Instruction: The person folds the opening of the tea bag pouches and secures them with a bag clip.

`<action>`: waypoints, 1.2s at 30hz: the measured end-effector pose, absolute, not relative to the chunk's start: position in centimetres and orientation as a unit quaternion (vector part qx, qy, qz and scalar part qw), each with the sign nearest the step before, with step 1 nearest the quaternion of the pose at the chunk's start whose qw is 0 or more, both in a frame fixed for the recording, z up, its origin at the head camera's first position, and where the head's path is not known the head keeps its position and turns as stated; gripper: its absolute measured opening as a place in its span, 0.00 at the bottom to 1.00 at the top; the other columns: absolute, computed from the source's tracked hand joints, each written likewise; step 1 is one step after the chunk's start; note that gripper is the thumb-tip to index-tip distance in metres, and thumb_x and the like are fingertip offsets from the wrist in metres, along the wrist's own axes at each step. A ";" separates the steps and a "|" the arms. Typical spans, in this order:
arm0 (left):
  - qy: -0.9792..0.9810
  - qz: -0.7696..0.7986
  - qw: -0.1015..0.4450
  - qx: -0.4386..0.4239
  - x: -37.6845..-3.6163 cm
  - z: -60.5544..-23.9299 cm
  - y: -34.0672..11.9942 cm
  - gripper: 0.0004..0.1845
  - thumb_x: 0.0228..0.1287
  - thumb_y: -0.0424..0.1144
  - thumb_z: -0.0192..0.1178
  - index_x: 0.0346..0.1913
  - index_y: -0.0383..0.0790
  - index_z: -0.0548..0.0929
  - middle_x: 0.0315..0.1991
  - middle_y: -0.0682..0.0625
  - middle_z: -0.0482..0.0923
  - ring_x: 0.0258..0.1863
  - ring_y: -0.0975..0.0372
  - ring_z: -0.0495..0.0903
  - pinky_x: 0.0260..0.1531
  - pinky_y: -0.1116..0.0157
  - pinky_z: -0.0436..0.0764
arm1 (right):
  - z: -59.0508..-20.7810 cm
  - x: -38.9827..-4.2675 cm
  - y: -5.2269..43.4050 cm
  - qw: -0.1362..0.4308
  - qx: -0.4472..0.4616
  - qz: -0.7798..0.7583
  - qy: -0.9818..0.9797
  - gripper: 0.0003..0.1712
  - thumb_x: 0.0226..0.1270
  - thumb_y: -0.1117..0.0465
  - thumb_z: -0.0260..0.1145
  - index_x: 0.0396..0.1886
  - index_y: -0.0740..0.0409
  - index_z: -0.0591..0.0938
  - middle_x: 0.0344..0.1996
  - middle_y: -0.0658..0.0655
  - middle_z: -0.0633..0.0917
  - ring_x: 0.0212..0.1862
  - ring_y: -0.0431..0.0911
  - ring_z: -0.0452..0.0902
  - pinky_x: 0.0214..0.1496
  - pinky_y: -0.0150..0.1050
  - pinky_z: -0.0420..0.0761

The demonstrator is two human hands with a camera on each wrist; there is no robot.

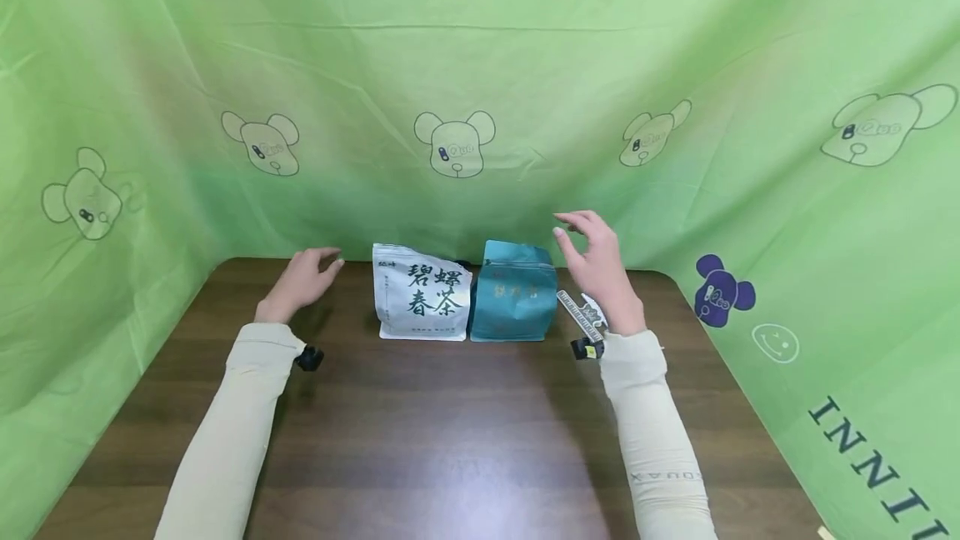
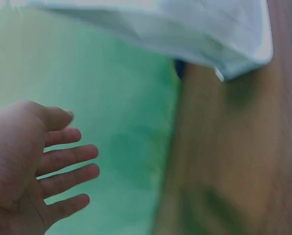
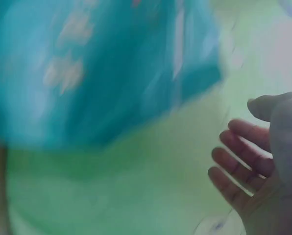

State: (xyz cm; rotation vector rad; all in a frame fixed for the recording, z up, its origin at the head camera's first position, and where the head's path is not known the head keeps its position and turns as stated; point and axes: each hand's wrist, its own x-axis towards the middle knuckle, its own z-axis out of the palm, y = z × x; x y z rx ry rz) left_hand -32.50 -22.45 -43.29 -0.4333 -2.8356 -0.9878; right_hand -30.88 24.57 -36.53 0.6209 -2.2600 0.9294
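Note:
Two tea pouches stand side by side at the back of the brown table [image 1: 450,440]: a white pouch [image 1: 422,291] with dark Chinese characters and a teal pouch [image 1: 514,292]. My left hand [image 1: 302,280] hovers open to the left of the white pouch, holding nothing; the left wrist view shows its relaxed fingers [image 2: 62,159] below the white pouch [image 2: 185,29]. To the right of the teal pouch my right hand [image 1: 592,261] is raised, fingers loosely spread and empty. The blurred right wrist view shows the teal pouch [image 3: 102,68] and fingers [image 3: 244,156].
A green cloth with bear prints [image 1: 454,144] walls the table at the back and both sides. A white strip with dark marks [image 1: 579,311] lies on the table just behind my right wrist. Small black devices sit on both wrists.

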 end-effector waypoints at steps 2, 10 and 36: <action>-0.927 -0.332 0.078 -0.153 -32.3 -42.0 -21.4 0.25 0.80 0.41 0.49 0.69 0.26 0.72 0.67 0.31 0.73 0.68 0.39 0.70 0.66 0.42 0.69 | -35.9 -30.5 22.8 0.314 0.275 0.356 -0.836 0.14 0.70 0.69 0.65 0.52 0.70 0.84 0.47 0.67 0.84 0.48 0.58 0.81 0.55 0.53 0.79; -0.899 -0.328 0.194 -0.218 -30.7 -38.4 -17.4 0.21 0.76 0.36 0.56 0.66 0.30 0.77 0.64 0.33 0.76 0.67 0.41 0.73 0.68 0.45 0.69 | -36.6 -29.4 16.6 0.274 0.373 0.308 -0.831 0.12 0.68 0.69 0.68 0.49 0.67 0.86 0.46 0.63 0.87 0.51 0.55 0.82 0.58 0.48 0.81; -0.874 -0.190 0.321 -0.313 -29.4 -39.9 -11.2 0.07 0.68 0.26 0.62 0.43 0.36 0.88 0.40 0.47 0.86 0.42 0.53 0.83 0.42 0.57 0.78 | -38.4 -29.8 10.5 0.093 0.334 0.231 -0.909 0.13 0.74 0.70 0.61 0.53 0.65 0.86 0.49 0.61 0.88 0.51 0.52 0.85 0.54 0.45 0.83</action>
